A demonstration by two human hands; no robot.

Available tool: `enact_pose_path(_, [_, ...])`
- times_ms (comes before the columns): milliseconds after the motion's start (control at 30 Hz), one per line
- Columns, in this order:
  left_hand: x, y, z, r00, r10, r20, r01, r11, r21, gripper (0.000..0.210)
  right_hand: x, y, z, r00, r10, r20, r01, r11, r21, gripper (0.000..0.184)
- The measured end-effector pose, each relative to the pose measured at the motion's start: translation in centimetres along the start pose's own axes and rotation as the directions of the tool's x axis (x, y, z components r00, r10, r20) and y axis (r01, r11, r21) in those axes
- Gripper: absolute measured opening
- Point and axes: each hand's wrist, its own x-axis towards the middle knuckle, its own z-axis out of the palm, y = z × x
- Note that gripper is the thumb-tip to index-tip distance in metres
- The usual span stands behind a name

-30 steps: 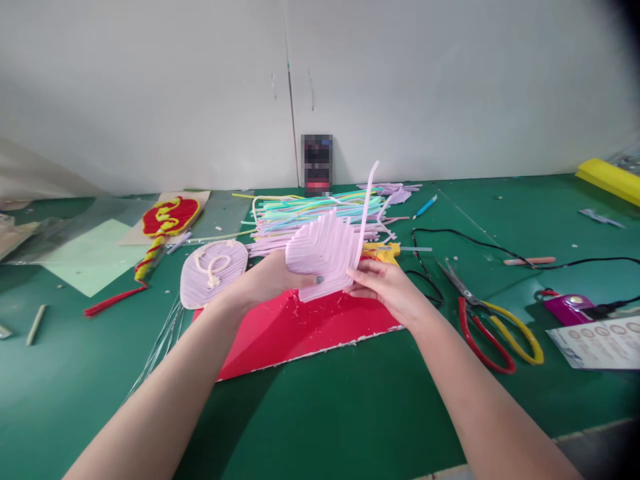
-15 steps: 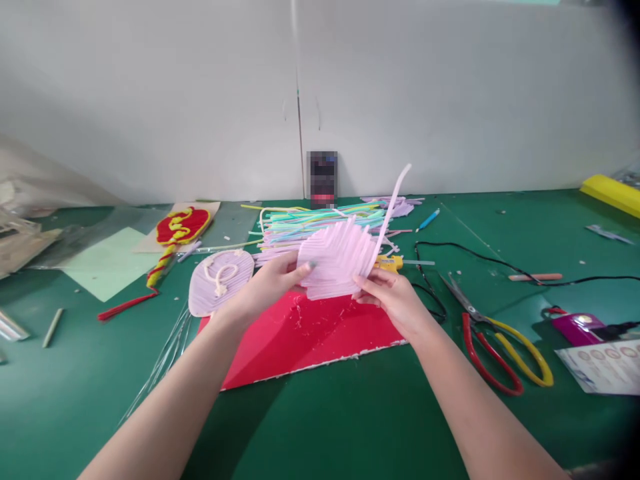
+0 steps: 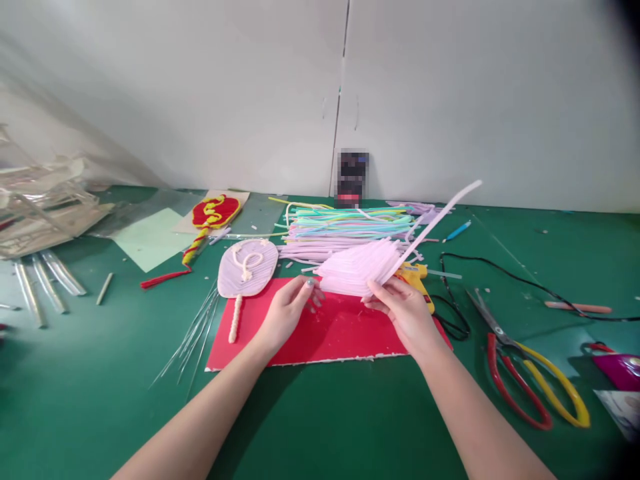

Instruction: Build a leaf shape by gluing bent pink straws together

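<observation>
A pale pink panel of pipe cleaners [image 3: 355,268], laid side by side in a chevron pattern, is held above a red board [image 3: 320,333]. One long pink strip sticks out from its right side toward the upper right. My right hand [image 3: 400,303] pinches the panel's lower right corner between thumb and fingers. Just off the panel's left edge is my left hand [image 3: 293,303], its fingers loosely bent and apart with nothing seen in them. Left of it lies a pale purple fan [image 3: 249,280] with a cream twisted handle, partly on the board.
Behind the panel is a pile of coloured pipe cleaners [image 3: 345,223]. A yellow glue gun [image 3: 417,277] with a black cord lies at right, near large scissors [image 3: 505,340]. Thin wires [image 3: 195,340] and a red-yellow fan [image 3: 215,213] are at left. A phone [image 3: 353,177] leans on the wall.
My left hand has let go of the panel's left edge and moved slightly down. The panel now tilts flatter in my right hand. The whole view has shifted left.
</observation>
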Motion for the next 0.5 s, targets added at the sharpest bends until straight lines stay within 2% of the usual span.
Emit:
enact_pose_path(200, [-0.05, -0.05, 0.32, 1.000, 0.017, 0.002, -0.018, 0.999, 0.037, 0.032, 0.12, 0.30, 0.29, 1.000, 0.011, -0.025, -0.011, 1.000, 0.015, 0.028])
enact_pose_path(500, [-0.09, -0.42, 0.58, 0.999, 0.033, -0.016, -0.033, 0.999, -0.038, 0.025, -0.05, 0.12, 0.52, 0.998, 0.056, -0.042, -0.055, 0.998, 0.019, 0.031])
